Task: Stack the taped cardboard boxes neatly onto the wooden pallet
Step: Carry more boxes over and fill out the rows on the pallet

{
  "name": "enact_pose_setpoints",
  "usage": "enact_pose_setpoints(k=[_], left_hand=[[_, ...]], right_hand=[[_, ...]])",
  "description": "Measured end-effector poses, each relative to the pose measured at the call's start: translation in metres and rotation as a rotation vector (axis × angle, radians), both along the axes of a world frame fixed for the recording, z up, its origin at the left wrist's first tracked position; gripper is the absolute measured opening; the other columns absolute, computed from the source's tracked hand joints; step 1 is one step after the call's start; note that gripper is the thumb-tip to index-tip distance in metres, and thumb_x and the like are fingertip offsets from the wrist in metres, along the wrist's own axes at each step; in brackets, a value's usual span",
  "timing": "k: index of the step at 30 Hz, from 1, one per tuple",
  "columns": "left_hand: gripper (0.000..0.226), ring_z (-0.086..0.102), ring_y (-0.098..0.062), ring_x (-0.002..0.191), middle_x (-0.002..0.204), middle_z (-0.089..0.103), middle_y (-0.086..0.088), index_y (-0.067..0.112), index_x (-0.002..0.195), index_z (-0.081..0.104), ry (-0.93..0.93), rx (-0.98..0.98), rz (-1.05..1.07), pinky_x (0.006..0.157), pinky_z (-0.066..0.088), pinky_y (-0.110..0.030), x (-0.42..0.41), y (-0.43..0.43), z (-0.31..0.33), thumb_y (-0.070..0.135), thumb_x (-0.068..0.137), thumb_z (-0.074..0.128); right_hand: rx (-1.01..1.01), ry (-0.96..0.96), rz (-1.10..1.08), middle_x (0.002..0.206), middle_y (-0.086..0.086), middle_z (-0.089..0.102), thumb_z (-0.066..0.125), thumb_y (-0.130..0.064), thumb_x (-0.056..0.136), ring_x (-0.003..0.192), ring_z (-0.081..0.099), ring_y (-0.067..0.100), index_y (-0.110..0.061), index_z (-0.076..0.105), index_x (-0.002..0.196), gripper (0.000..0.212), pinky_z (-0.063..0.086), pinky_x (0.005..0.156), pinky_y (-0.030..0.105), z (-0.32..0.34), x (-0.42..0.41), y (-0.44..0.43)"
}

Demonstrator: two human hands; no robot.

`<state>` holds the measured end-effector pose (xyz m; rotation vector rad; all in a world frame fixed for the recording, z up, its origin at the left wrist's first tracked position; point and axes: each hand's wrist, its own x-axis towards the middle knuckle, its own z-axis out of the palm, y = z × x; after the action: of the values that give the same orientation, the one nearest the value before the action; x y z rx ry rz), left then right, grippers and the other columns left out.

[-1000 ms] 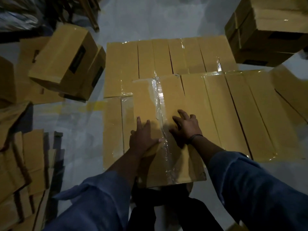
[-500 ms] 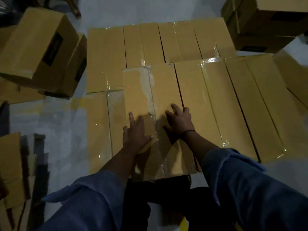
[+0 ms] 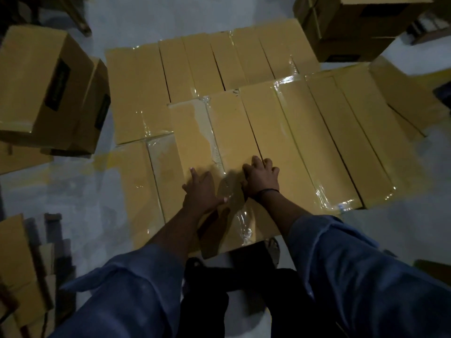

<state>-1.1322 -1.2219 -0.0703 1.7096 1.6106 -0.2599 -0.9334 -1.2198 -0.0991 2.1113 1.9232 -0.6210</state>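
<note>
— Left hand (image 3: 202, 189)?
— Flat on top of the taped box (image 3: 219, 128), fingers straight, thumb out toward the tape seam (image 3: 212, 147). Pressing only, grasping nothing.
— Right hand (image 3: 261, 178)?
— On the same top, across the seam. Fingers spread and slightly arched, tips near the box's right edge. Relaxed, gripping nothing. Dark band (image 3: 267, 191) round the wrist.
— And the box itself?
— Lying lengthwise away from the body, near end above dark trouser legs (image 3: 244, 276). Just beside a row of like boxes (image 3: 329, 132) on the right, far end up against another row (image 3: 195, 69) beyond. Seemingly higher than the two boxes (image 3: 141, 186) at its left.
— Around all that?
— Pale floor (image 3: 73, 186). Tilted boxes (image 3: 36, 81) far left, a stack (image 3: 353, 25) top right, flat cardboard pieces (image 3: 14, 252) bottom left. Blue sleeves (image 3: 127, 289) low in view.
</note>
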Motion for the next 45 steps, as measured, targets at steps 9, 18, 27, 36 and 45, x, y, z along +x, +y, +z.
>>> enact_pose_setpoints(k=[9, 18, 27, 36, 45], left_hand=[[0.109, -0.010, -0.047, 0.155, 0.169, -0.010, -0.024, 0.017, 0.163, 0.016, 0.024, -0.021, -0.127, 0.122, 0.014, -0.065, 0.004, -0.058, 0.001, 0.054, 0.083, 0.079], [0.108, -0.012, -0.060, 0.148, 0.167, -0.026, -0.009, 0.031, 0.155, 0.022, 0.050, -0.011, -0.078, 0.105, 0.042, -0.069, 0.008, -0.123, -0.031, 0.046, 0.072, 0.090], [0.099, 0.007, -0.053, 0.147, 0.169, -0.011, -0.013, 0.030, 0.144, 0.039, 0.048, 0.170, -0.100, 0.104, 0.044, -0.064, 0.007, -0.147, -0.043, 0.039, 0.064, 0.096], [0.099, 0.019, -0.047, 0.142, 0.170, 0.001, -0.009, 0.032, 0.147, 0.039, 0.061, 0.223, -0.155, 0.098, 0.049, -0.065, 0.011, -0.151, -0.038, 0.037, 0.066, 0.095], [0.110, 0.015, -0.049, 0.142, 0.169, -0.006, -0.013, 0.034, 0.151, 0.033, 0.108, 0.214, -0.188, 0.101, 0.045, -0.063, 0.007, -0.157, -0.038, 0.044, 0.061, 0.097]], right_hand=[[-0.132, 0.053, -0.164, 0.160, 0.008, 0.022, 0.060, -0.025, 0.093, 0.140, 0.028, 0.037, -0.026, 0.041, 0.145, 0.055, 0.045, 0.104, 0.052, 0.009, 0.031, -0.113], [-0.153, 0.002, -0.001, 0.167, 0.016, 0.006, 0.060, -0.017, 0.089, 0.150, 0.013, 0.041, -0.023, 0.030, 0.156, 0.073, 0.048, 0.103, 0.053, -0.001, 0.036, -0.156], [-0.109, 0.052, 0.122, 0.167, 0.017, 0.007, 0.067, -0.013, 0.091, 0.150, 0.014, 0.039, -0.019, 0.026, 0.158, 0.080, 0.044, 0.109, 0.051, -0.008, 0.062, -0.164], [-0.082, 0.067, 0.213, 0.164, 0.020, 0.017, 0.054, 0.004, 0.092, 0.148, 0.020, 0.037, -0.005, 0.037, 0.149, 0.061, 0.047, 0.107, 0.051, -0.007, 0.075, -0.156], [-0.100, 0.089, 0.196, 0.165, 0.017, 0.018, 0.056, -0.003, 0.096, 0.149, 0.019, 0.035, -0.008, 0.041, 0.150, 0.056, 0.045, 0.108, 0.050, -0.008, 0.076, -0.154]])
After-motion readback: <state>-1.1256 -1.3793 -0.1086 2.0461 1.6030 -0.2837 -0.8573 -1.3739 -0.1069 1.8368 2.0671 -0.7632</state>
